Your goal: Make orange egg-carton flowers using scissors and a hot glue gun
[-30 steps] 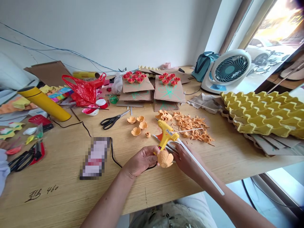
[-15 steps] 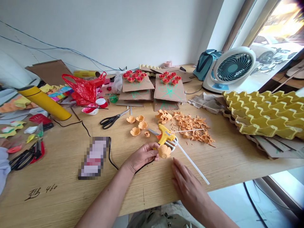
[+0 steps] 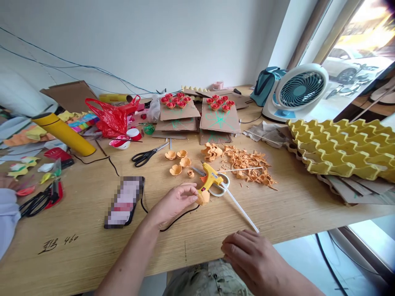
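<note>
My left hand [image 3: 174, 201] pinches a small orange paper flower cup [image 3: 203, 198] just above the wooden table [image 3: 92, 230]. Right behind the cup lies a yellow glue gun [image 3: 210, 178] with a long white glue stick [image 3: 239, 207] trailing toward me. My right hand [image 3: 251, 257] rests at the table's near edge, fingers curled loosely downward, holding nothing that I can see. Several finished orange flower cups [image 3: 179, 161] sit beyond my left hand.
Black scissors [image 3: 145, 156], a phone [image 3: 125, 201], orange scraps [image 3: 248, 166], yellow egg trays [image 3: 342, 150] on the right, a fan [image 3: 298, 90], cardboard with red flowers [image 3: 219, 113], a red bag [image 3: 112, 115], a yellow tube [image 3: 63, 133] and more scissors [image 3: 38, 199] at left.
My right hand let go of the glue gun and drew back to the near edge. The gun now lies on the table. My left hand still holds the orange cup.
</note>
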{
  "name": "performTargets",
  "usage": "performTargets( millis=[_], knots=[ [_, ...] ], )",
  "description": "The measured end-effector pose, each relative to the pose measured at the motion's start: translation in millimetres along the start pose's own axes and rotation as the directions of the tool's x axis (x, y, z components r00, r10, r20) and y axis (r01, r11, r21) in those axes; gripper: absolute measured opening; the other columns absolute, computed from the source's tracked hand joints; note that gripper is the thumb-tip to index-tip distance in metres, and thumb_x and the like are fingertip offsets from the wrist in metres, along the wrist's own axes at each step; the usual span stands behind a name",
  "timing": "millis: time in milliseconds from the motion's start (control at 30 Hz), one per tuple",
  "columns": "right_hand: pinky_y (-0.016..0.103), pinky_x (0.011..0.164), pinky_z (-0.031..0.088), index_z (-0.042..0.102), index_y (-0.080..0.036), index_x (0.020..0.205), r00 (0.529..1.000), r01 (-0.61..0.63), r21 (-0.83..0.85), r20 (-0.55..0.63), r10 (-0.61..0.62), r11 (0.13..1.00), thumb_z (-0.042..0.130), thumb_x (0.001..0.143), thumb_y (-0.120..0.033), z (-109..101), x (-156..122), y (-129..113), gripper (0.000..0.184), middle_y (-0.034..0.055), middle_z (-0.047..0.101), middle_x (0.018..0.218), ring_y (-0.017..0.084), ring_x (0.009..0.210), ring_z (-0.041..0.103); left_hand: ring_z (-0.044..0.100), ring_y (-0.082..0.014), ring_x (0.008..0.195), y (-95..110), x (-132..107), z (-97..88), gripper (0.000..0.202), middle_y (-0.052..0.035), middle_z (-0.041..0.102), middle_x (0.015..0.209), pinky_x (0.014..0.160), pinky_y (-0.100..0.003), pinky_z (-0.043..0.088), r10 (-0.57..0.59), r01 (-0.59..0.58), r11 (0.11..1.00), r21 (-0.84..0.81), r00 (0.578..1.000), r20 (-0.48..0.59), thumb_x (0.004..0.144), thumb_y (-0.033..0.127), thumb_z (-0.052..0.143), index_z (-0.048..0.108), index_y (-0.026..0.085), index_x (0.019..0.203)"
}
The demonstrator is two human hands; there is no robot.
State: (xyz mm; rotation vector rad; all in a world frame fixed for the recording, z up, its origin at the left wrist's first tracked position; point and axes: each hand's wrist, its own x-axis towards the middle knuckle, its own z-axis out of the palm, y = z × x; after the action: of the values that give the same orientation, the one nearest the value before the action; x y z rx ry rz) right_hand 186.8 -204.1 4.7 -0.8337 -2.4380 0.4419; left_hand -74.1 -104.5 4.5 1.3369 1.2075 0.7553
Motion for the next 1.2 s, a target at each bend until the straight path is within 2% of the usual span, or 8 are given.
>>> performTargets(
  millis=[300,433,567,700,833,967,1067,1200],
  knots=[
    [0.026,0.065,0.044,0.064,-0.02,0.088,0.961,-0.2,0.165,-0.158,0.226,0.966,0.049,0.102,-0.019,-30.2,85.9,12.2,0.02,0.0036,0.066,0.081,0.015,0.073,0.061,0.061,-0.0168,0.082,-4.1,10.5,-47.1,0.026,-0.0014,0.069,0.083,0.085,-0.031,0.048,0.173,-0.206,0.976,-0.068,0.928,-0.329,0.077,0.043,0.077,0.071,0.018,0.082],
    [0.025,0.061,0.04,0.067,-0.02,0.091,0.937,-0.272,0.13,-0.192,0.293,0.954,0.056,0.097,-0.018,-12.5,131.5,20.9,0.013,0.0026,0.066,0.081,0.014,0.067,0.058,0.063,-0.0183,0.088,-13.3,11.9,-51.0,0.015,-0.0033,0.067,0.09,0.083,-0.032,0.048,0.41,-0.317,0.908,0.273,0.804,-0.431,0.087,0.034,0.07,0.071,0.019,0.084],
    [0.024,0.06,0.038,0.067,-0.019,0.092,0.923,-0.304,0.174,-0.191,0.334,0.937,0.059,0.095,-0.022,5.1,168.6,31.4,0.009,0.0001,0.065,0.075,0.012,0.062,0.055,0.059,-0.0206,0.093,-12.3,0.1,-48.9,0.01,-0.0055,0.065,0.095,0.086,-0.036,0.046,0.755,-0.286,0.522,0.804,0.593,-0.279,0.093,0.025,0.065,0.074,0.021,0.09],
    [0.024,0.053,0.031,0.058,-0.02,0.067,0.853,-0.466,0.148,-0.185,0.488,0.872,0.066,0.09,-0.043,20.0,186.7,38.3,0.033,-0.002,0.059,0.06,0.012,0.054,0.049,0.054,-0.0211,0.087,-6.6,-9.4,-40.3,0.009,-0.0053,0.07,0.094,0.08,-0.037,0.043,0.849,-0.189,0.203,0.961,0.522,-0.077,0.094,0.02,0.064,0.073,0.022,0.094],
    [0.024,0.053,0.028,0.054,-0.02,0.062,0.849,-0.487,0.086,-0.185,0.495,0.869,0.068,0.086,-0.032,29.5,190.4,45.1,0.03,-0.0027,0.057,0.057,0.012,0.052,0.046,0.056,-0.0219,0.089,-6.3,-11.5,-31.2,0.008,-0.003,0.072,0.096,0.081,-0.038,0.042,0.864,-0.197,0.113,0.974,0.503,0.001,0.094,0.019,0.065,0.071,0.025,0.093],
    [0.024,0.054,0.028,0.054,-0.02,0.063,0.831,-0.497,0.075,-0.246,0.5,0.864,0.065,0.086,-0.028,25.2,187.1,54.7,0.027,-0.003,0.055,0.056,0.011,0.052,0.044,0.06,-0.0258,0.108,-14.6,-4.0,-32.2,0.032,-0.009,0.065,0.122,0.096,-0.041,0.045,0.846,-0.219,0.315,0.924,0.506,-0.168,0.09,0.027,0.072,0.064,0.028,0.121],
    [0.024,0.053,0.029,0.055,-0.02,0.065,0.801,-0.498,0.142,-0.303,0.517,0.855,0.064,0.086,-0.032,14.8,180.8,61.8,0.026,-0.0032,0.055,0.056,0.011,0.052,0.045,0.055,-0.0314,0.127,-28.6,13.2,-39.8,0.07,-0.0136,0.059,0.136,0.107,-0.046,0.043,0.73,-0.189,0.542,0.819,0.589,-0.347,0.082,0.03,0.079,0.045,0.026,0.144],
    [0.024,0.05,0.03,0.055,-0.02,0.066,0.782,-0.479,0.246,-0.317,0.537,0.843,0.063,0.087,-0.037,4.5,171.3,65.3,0.029,-0.0037,0.053,0.055,0.011,0.051,0.043,0.059,-0.035,0.125,-48.4,42.8,-44.7,0.079,-0.0168,0.063,0.133,0.103,-0.05,0.046,0.506,-0.026,0.687,0.726,0.734,-0.452,0.076,0.031,0.084,0.044,0.022,0.143]
  ],
)
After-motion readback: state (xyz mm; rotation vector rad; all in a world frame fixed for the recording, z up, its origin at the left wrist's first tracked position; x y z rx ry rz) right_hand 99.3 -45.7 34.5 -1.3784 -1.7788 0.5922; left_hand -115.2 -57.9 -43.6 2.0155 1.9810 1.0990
